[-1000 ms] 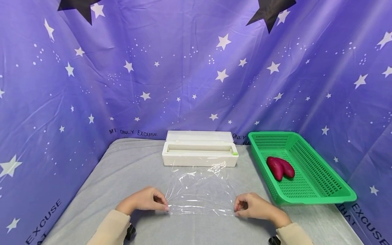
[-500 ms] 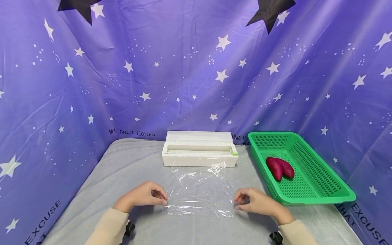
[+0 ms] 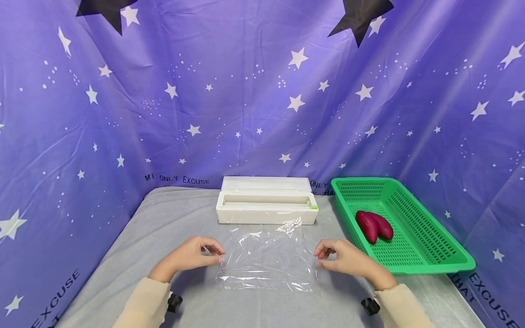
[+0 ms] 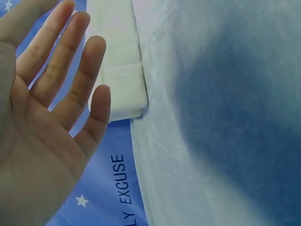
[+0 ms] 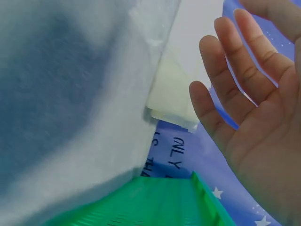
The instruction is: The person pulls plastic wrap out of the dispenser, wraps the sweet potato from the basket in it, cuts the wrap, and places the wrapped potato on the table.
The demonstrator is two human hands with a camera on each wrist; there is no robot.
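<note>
A sheet of clear cling film [image 3: 266, 264] lies spread on the grey cloth, its back end running up to the front of a white cling film dispenser box [image 3: 266, 215]. The left hand [image 3: 193, 253] hovers at the sheet's left edge, thumb and forefinger apart with nothing between them. On the opposite edge is the right hand [image 3: 343, 258], its fingers likewise loose and parted. Both wrist views show the palm side: the left hand [image 4: 51, 103] and the right hand [image 5: 258, 103] have spread, relaxed fingers, their thumb tips outside the picture.
The dispenser's clear lid [image 3: 266, 184] stands raised at the back. To the right is a green basket [image 3: 434, 269] holding two dark red sweet potatoes [image 3: 374, 226]. A purple star-printed curtain [image 3: 254, 91] borders the cloth-covered table [image 3: 168, 214] at the back and sides.
Both hands have let go of the film's front corners and moved up and back along its sides. The film's front edge now rests on the cloth.
</note>
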